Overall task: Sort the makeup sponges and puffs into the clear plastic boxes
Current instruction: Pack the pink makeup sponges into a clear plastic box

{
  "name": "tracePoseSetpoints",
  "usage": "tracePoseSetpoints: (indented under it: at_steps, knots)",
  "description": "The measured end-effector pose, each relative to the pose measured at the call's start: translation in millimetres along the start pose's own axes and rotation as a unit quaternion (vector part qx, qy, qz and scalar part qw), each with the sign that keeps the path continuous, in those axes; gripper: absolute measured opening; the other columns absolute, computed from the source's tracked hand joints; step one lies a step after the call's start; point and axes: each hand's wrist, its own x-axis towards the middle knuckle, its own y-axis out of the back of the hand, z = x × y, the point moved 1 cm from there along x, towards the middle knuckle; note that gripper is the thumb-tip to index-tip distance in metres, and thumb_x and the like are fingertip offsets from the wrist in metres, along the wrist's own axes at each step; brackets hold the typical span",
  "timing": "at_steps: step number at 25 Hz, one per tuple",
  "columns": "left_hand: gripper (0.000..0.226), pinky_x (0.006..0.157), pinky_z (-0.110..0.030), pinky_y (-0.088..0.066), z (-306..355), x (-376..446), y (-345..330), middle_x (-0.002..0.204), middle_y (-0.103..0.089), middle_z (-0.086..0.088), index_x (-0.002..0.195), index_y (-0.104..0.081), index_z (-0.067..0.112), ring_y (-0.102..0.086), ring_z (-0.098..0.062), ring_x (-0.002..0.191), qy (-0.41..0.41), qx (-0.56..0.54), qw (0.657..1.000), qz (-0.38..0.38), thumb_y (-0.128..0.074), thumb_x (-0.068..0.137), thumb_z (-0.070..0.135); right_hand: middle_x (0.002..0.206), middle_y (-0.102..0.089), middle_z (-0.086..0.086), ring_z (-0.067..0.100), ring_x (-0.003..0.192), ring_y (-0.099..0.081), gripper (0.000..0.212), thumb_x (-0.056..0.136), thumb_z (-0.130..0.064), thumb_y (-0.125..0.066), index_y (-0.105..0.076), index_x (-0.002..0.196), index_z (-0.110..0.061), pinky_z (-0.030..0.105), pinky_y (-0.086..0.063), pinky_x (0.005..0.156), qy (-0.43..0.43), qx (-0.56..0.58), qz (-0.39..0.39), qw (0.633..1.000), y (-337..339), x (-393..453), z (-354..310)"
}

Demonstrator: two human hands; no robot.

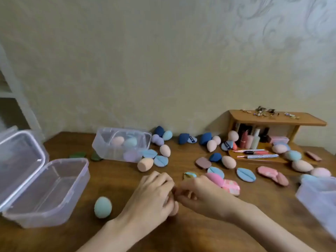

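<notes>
Near edge of the brown wooden table: both bare forearms enter from below and the hands meet at mid-table. Left hand has its fingers curled inward, fingertips touching those of the right hand; a small peach-coloured object shows under the left fingers, but whether either hand is clamped on it cannot be told. Just left of the left wrist, a mint-green egg-shaped sponge stands upright on the table. At the near-left edge sits an open clear plastic box with hinged lid, lid thrown back to the left, nothing seen inside. At the right edge, part of another clear plastic container shows, contents not discernible. Just beyond the right hand lie a pink teardrop puff and a pink patterned flat puff, touching. Farther back, a second clear plastic box holds peach, mint and lilac sponges; a peach flat-cut sponge and two light-blue round puffs lie against its right side. Navy, peach and lilac sponges are scattered toward the far edge. At the far-right corner stands a small wooden shelf with cosmetic bottles beneath and trinkets on top.
</notes>
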Motion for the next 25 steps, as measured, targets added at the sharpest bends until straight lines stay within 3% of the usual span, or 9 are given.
tracePoseSetpoints:
  at_steps: [3,7,10,13,16,20,23,25]
  knots:
    - [0.022,0.094,-0.026,-0.036,-10,-31,-15,0.114,-0.051,0.009,0.106,-0.057,0.019,-0.042,-0.012,0.11,0.046,0.024,0.998,-0.03,-0.043,0.091,0.027,0.099,-0.07,0.008,0.019,0.09,-0.063,0.021,0.09,-0.018,-0.054,-0.069,0.098,-0.008,0.033,-0.051,0.083,0.016,-0.066,0.023,0.997,-32,16,-11]
    - [0.024,0.097,-0.027,-0.035,-18,-70,1,0.118,-0.051,0.008,0.112,-0.059,0.02,-0.041,-0.011,0.113,0.088,0.045,0.993,-0.06,-0.045,0.093,0.026,0.11,-0.064,0.007,0.021,0.1,-0.059,0.022,0.091,-0.015,-0.052,-0.066,0.108,-0.012,0.029,-0.048,0.08,-0.016,-0.07,0.057,0.996,-52,16,-32]
    - [0.021,0.097,-0.029,-0.037,-31,-91,19,0.116,-0.053,0.007,0.108,-0.061,0.022,-0.044,-0.012,0.113,0.132,0.046,0.99,-0.004,-0.048,0.092,0.022,0.117,-0.057,0.008,0.02,0.097,-0.054,0.032,0.091,-0.015,-0.05,-0.054,0.122,-0.014,0.026,-0.042,0.074,-0.088,-0.092,0.058,0.99,-65,11,-34]
    - [0.022,0.098,-0.033,-0.037,-50,-110,39,0.121,-0.052,0.002,0.11,-0.06,0.018,-0.042,-0.018,0.117,0.195,0.078,0.977,0.038,-0.05,0.092,0.02,0.119,-0.056,0.009,0.019,0.092,-0.052,0.042,0.089,-0.015,-0.055,-0.048,0.13,-0.014,0.027,-0.045,0.074,-0.143,-0.109,0.032,0.983,-67,6,-44]
    - [0.029,0.1,-0.037,-0.035,-77,-117,57,0.128,-0.049,-0.005,0.119,-0.055,0.016,-0.04,-0.025,0.122,0.262,0.115,0.957,0.044,-0.049,0.091,0.019,0.114,-0.054,0.007,0.019,0.093,-0.052,0.054,0.084,-0.015,-0.059,-0.04,0.134,-0.013,0.026,-0.042,0.073,-0.096,-0.094,0.063,0.989,-66,14,-65]
    - [0.036,0.099,-0.037,-0.038,-101,-123,59,0.132,-0.046,-0.009,0.129,-0.043,0.014,-0.046,-0.027,0.122,0.343,0.117,0.932,0.007,-0.047,0.094,0.024,0.122,-0.045,0.005,0.019,0.111,-0.048,0.063,0.08,-0.02,-0.068,-0.039,0.135,-0.011,0.025,-0.043,0.088,-0.038,0.046,0.026,0.998,-72,38,-105]
    - [0.031,0.092,-0.035,-0.043,-108,-125,53,0.125,-0.057,-0.006,0.125,-0.045,0.013,-0.057,-0.023,0.112,0.357,0.076,0.931,0.022,-0.045,0.096,0.024,0.116,-0.056,0.007,0.014,0.096,-0.053,0.048,0.081,-0.02,-0.07,-0.051,0.124,-0.01,0.018,-0.045,0.07,-0.011,0.082,-0.01,0.997,-85,57,-121]
    - [0.026,0.09,-0.033,-0.043,-108,-130,53,0.117,-0.063,-0.004,0.119,-0.05,0.014,-0.059,-0.021,0.106,0.345,0.058,0.936,0.03,-0.047,0.096,0.025,0.122,-0.058,0.007,0.014,0.094,-0.054,0.046,0.081,-0.019,-0.069,-0.052,0.124,-0.013,0.019,-0.048,0.07,0.009,0.089,-0.016,0.996,-97,66,-124]
